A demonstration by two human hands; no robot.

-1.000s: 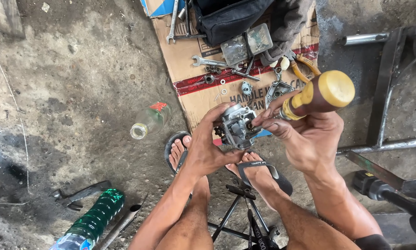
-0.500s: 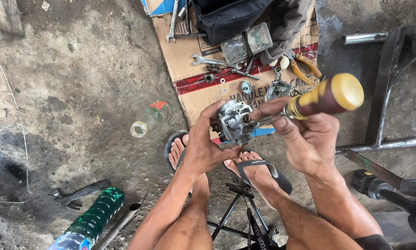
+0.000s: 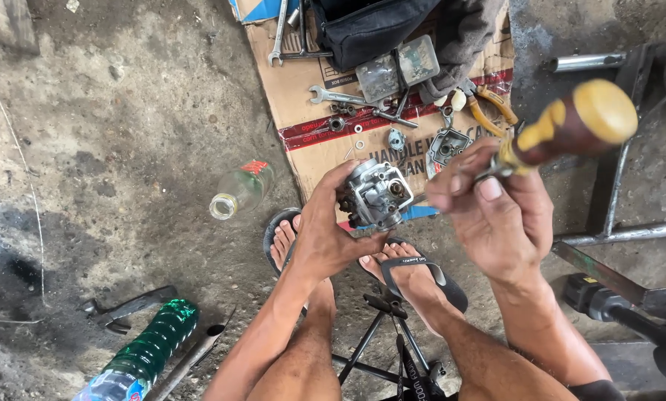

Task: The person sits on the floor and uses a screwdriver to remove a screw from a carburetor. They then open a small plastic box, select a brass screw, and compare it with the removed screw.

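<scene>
Head view: my left hand (image 3: 325, 238) clamps the carburetor (image 3: 373, 194) steady, so my right hand (image 3: 496, 215), gripping the screwdriver (image 3: 563, 130), can work its tip in.

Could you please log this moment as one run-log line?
left hand: holds carburetor | right hand: holds screwdriver at it | below: cardboard with wrenches

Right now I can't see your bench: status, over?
Left hand grips carburetor. Right hand holds screwdriver, tip at it. Nothing between them.
</scene>
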